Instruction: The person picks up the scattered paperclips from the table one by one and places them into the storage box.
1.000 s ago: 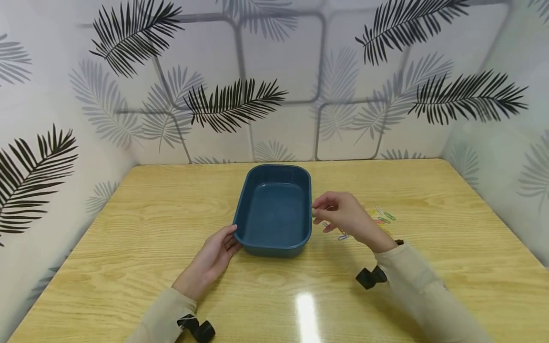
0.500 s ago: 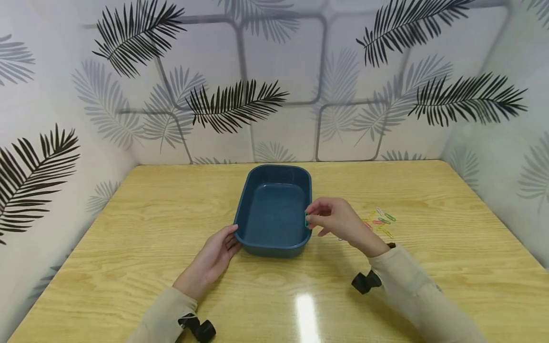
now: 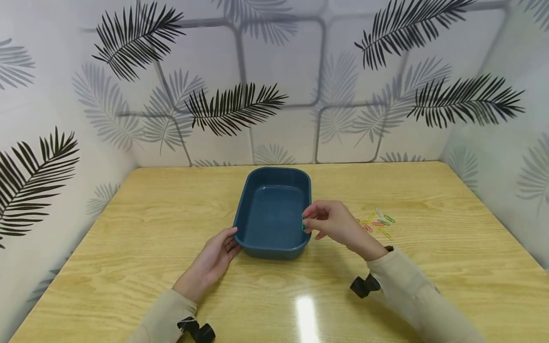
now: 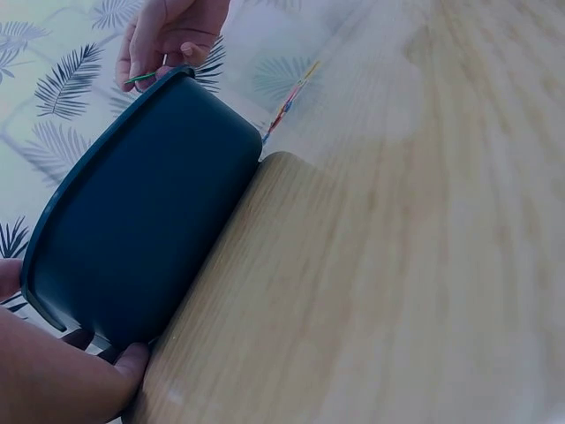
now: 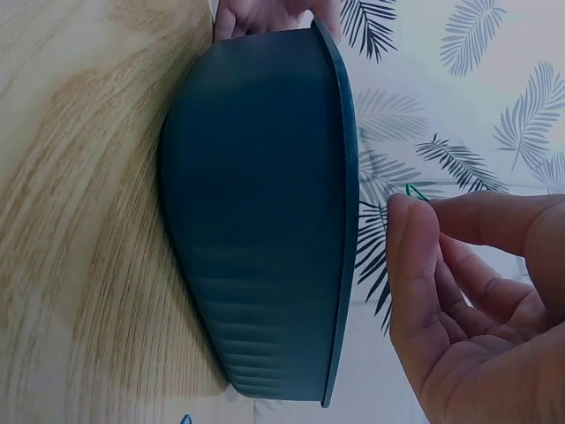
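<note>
A dark blue rectangular plastic bin (image 3: 274, 219) stands on the wooden table in the head view. At its near left corner, my left hand (image 3: 214, 257) grips the bin with the thumb on the rim and the other fingers against the outer wall. My right hand (image 3: 336, 225) is at the bin's right rim, pinching a green paper clip (image 3: 303, 224) between thumb and forefinger. A loop of that clip (image 5: 415, 192) pokes out above the fingertips in the right wrist view. The right palm hides part of the table behind it.
Several coloured paper clips (image 3: 379, 222) lie scattered on the table (image 3: 171, 200) to the right of the bin. A blue clip (image 5: 186, 420) shows at the bottom of the right wrist view. Leaf-patterned walls (image 3: 274, 128) border the table's back and sides.
My right hand has moved left with the green paper clip, from beside the bin to its right rim. My left hand and the bin have stayed in place.
</note>
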A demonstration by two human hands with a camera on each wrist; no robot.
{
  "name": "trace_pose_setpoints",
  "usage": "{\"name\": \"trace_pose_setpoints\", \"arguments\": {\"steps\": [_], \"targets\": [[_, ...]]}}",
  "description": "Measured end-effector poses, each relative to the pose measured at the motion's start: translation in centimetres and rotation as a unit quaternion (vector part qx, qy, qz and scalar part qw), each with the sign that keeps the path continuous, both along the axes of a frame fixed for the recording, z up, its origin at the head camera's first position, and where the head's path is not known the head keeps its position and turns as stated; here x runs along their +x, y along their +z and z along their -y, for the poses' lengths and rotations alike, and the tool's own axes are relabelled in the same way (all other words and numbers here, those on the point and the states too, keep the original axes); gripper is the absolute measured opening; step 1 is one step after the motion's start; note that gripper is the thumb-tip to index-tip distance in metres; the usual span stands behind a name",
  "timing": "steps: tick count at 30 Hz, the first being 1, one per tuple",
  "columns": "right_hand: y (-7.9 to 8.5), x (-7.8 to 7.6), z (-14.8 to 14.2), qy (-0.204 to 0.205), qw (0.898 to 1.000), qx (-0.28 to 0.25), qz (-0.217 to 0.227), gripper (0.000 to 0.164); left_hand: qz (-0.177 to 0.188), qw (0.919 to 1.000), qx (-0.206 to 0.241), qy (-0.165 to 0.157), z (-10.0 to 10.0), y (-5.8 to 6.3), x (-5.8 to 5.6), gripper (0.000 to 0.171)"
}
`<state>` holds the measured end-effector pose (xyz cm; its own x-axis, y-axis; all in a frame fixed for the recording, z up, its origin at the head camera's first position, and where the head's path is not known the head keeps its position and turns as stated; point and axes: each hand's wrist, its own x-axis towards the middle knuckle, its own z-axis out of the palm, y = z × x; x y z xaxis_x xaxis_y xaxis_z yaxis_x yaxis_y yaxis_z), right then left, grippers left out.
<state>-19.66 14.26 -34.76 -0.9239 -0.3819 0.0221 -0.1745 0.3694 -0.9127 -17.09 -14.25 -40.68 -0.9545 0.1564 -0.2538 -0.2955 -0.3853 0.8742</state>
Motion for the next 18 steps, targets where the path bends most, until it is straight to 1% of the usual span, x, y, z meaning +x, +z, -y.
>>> {"name": "trace_pose_setpoints", "arguments": {"steps": [8,18], "targets": [[0.20,0.17,0.19,-0.001,1.000,0.002,0.001,0.017,0.002,1.0000,0.004,0.001,0.05,-0.18,-0.01,0.045],[0.27,0.24,0.16,0.002,1.000,0.007,-0.014,0.017,-0.001,1.0000,0.003,-0.002,0.03,-0.19,-0.01,0.044]]}}
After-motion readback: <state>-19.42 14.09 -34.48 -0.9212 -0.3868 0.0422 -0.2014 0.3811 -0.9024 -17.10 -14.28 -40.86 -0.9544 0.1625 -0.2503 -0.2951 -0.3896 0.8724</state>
